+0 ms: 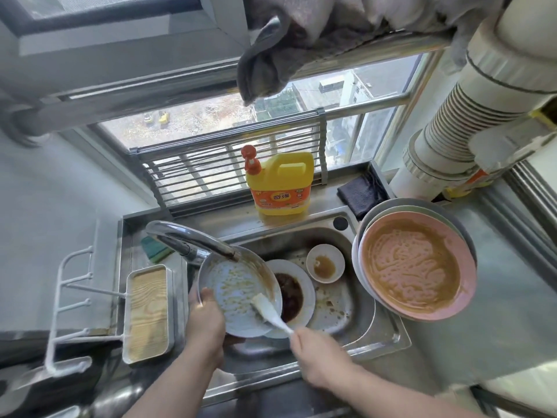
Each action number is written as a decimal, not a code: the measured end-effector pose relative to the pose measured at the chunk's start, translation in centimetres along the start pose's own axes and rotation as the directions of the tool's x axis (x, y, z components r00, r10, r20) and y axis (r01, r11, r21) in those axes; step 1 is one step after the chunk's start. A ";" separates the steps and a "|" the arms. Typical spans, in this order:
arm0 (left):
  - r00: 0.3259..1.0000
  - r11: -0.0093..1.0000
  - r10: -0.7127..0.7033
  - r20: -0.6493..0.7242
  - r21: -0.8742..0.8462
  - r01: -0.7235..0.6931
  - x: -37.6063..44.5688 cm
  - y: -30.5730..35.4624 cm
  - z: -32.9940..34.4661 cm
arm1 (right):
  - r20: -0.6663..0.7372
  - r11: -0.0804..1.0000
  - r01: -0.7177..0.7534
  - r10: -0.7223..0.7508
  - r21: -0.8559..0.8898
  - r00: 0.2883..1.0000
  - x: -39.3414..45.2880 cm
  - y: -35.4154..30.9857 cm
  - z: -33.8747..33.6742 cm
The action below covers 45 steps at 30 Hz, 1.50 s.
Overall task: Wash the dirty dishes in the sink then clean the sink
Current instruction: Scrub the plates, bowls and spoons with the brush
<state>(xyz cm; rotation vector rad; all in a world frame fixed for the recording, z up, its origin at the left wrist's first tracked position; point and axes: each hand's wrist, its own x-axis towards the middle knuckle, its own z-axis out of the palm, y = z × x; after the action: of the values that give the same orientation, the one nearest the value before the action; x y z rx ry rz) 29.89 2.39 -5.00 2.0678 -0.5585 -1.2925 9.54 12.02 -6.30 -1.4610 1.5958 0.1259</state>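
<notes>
Your right hand (313, 354) grips the handle of a white spatula (268, 312), its blade lying on the grey plate (238, 291) that your left hand (206, 319) holds by the near rim, tilted over the sink (379, 336) under the tap (187, 236). Beneath it sits a white plate (304, 285) with dark sauce, and just beyond a small saucer (325, 262) with brown residue. On the worktop (497, 297) to the right, a pink plate (419, 267) smeared orange tops a stack. Farther back the yellow detergent bottle (281, 182) stands by the window.
</notes>
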 end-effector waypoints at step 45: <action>0.984 0.988 0.157 0.084 0.001 -0.157 -1.0 -1.7 0.9 | -0.147 0.998 0.046 -0.050 -0.029 0.988 2.2 -5.3 -5.6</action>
<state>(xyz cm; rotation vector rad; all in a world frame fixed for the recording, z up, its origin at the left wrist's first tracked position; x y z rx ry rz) 28.69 3.99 -5.87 1.9406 -0.7495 -1.2902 11.18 5.40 -2.08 -1.5580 1.6807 0.0106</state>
